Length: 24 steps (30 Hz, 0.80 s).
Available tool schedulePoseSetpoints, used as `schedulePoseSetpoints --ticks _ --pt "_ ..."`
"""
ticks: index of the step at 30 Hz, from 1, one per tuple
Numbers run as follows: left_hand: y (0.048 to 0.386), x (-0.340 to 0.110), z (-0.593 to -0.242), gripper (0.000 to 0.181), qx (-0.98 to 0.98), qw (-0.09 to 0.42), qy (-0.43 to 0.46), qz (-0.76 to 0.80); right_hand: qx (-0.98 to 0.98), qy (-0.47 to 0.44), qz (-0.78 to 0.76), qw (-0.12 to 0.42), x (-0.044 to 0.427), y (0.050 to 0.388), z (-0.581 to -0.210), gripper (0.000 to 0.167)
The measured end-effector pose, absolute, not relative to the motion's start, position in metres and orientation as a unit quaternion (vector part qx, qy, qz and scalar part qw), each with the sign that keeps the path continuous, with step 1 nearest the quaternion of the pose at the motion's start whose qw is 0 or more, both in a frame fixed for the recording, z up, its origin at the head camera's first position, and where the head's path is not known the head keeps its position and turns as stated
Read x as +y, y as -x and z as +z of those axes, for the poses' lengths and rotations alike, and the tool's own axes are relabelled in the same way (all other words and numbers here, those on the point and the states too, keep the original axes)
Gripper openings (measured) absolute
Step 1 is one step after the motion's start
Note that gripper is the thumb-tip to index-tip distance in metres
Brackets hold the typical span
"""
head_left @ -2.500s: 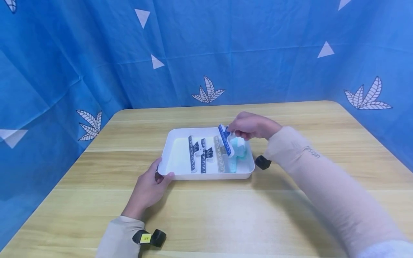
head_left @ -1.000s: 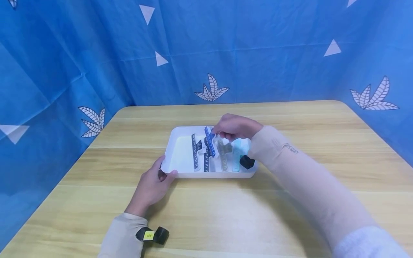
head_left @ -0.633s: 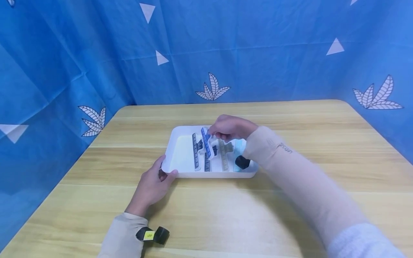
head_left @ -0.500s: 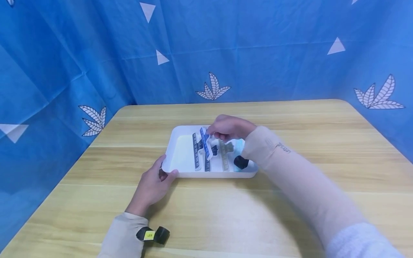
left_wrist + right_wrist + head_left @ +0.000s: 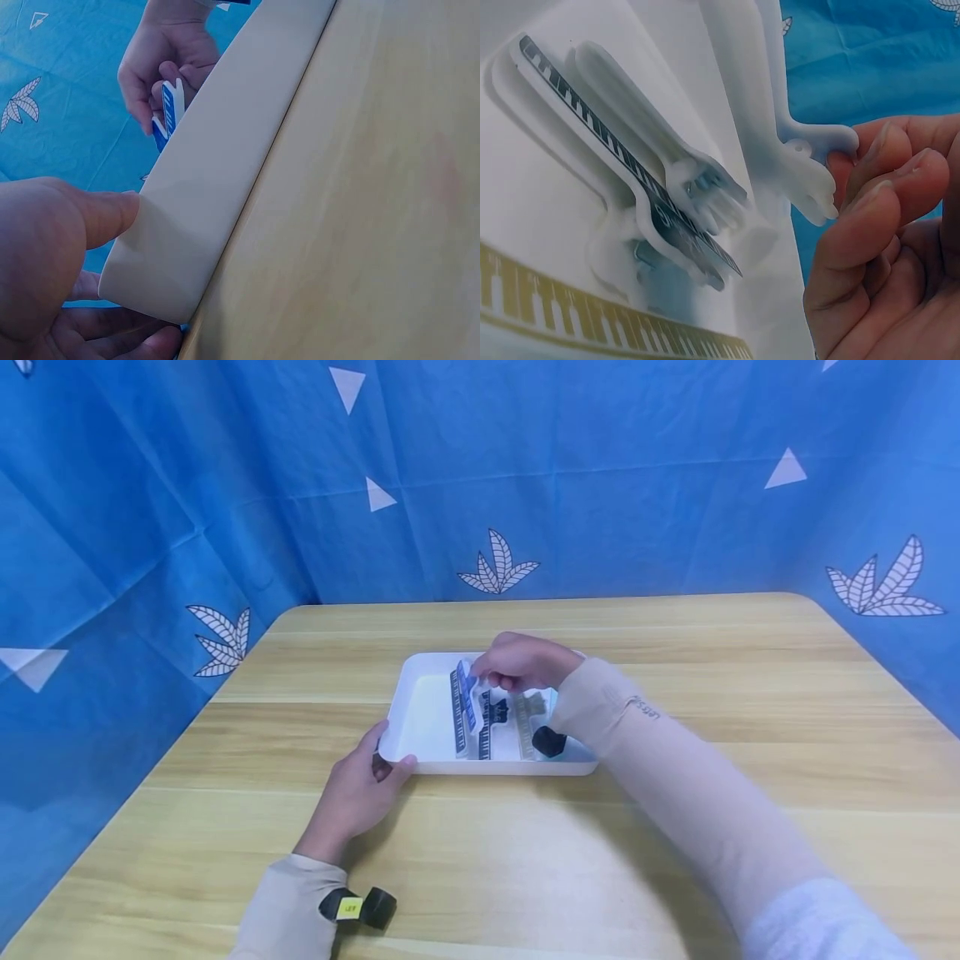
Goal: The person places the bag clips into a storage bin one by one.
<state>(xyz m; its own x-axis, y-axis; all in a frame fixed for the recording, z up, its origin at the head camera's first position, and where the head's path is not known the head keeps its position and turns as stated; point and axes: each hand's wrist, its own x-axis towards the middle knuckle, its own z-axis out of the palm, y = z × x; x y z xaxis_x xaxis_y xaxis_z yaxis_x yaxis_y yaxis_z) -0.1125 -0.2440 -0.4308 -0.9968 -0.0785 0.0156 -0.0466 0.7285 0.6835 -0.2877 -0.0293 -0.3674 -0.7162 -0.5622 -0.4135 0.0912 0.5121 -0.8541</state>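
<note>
A blue-and-white clip [image 5: 468, 696] with a piano-key pattern is pinched by its handles in my right hand [image 5: 521, 662]. It is held over the leftmost black clip [image 5: 458, 727], partly covering it; in the right wrist view the held clip [image 5: 746, 82] shows its pale side. Around the near-left corner of the white tray [image 5: 416, 727], my left hand [image 5: 358, 789] grips with the thumb on the outer wall. Inside the tray also lie another black clip [image 5: 484, 739] and a gold clip [image 5: 524, 731]. A teal clip is mostly hidden behind the right sleeve.
The tray stands on a wooden table [image 5: 480, 860]. A blue patterned curtain [image 5: 600, 485] hangs behind and at the left. Black wrist cameras are strapped to both sleeves; the right one [image 5: 549, 742] hangs over the tray's right part.
My right hand has carried the blue clip leftward across the tray, from above the teal clip to the leftmost black clip. The left hand has kept its grip on the tray corner.
</note>
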Motion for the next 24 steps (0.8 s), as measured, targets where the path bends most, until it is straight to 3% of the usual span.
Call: schedulePoseSetpoints --ticks 24 --pt "0.112 -0.242 -0.430 0.072 -0.925 0.021 -0.034 -0.379 0.800 0.142 -0.465 0.352 -0.043 0.287 -0.370 0.021"
